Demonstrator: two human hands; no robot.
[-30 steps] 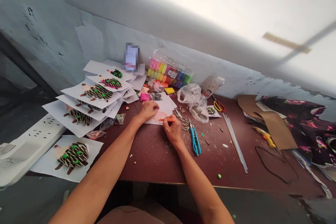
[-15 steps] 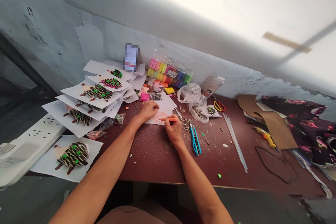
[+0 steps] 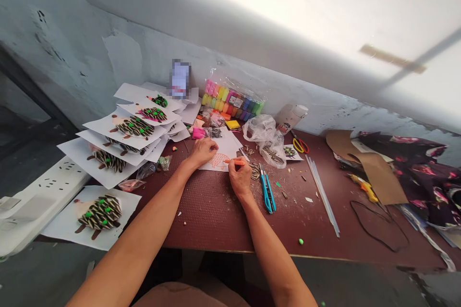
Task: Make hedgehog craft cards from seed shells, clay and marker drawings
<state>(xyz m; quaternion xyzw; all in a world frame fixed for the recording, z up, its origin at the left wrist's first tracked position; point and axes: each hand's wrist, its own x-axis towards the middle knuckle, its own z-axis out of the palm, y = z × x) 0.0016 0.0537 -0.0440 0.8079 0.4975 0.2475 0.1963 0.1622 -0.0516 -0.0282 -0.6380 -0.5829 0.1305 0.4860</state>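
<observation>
My right hand (image 3: 239, 175) grips an orange pen (image 3: 236, 162), its tip at the right side of an orange patterned drawing (image 3: 218, 161). The drawing is on a white sheet (image 3: 227, 143) on the dark red table. On the sheet's left edge lies my left hand (image 3: 204, 151), palm down with nothing in it, the fingers resting flat. Blue-handled snips (image 3: 267, 194) and striped seeds (image 3: 255, 171) are just right of my right hand.
Hedgehog pictures on paper (image 3: 135, 127) are stacked at the left, near a white power strip (image 3: 46, 192). Bagged coloured clay (image 3: 234, 100), a plastic bag (image 3: 266, 134), a bottle (image 3: 291, 117) and scissors (image 3: 300, 145) stand behind. Clear sticks (image 3: 322, 194) and a glue gun (image 3: 365, 188) lie right.
My right hand and the orange pen have shifted slightly to the right. My left hand has stayed in place on the sheet.
</observation>
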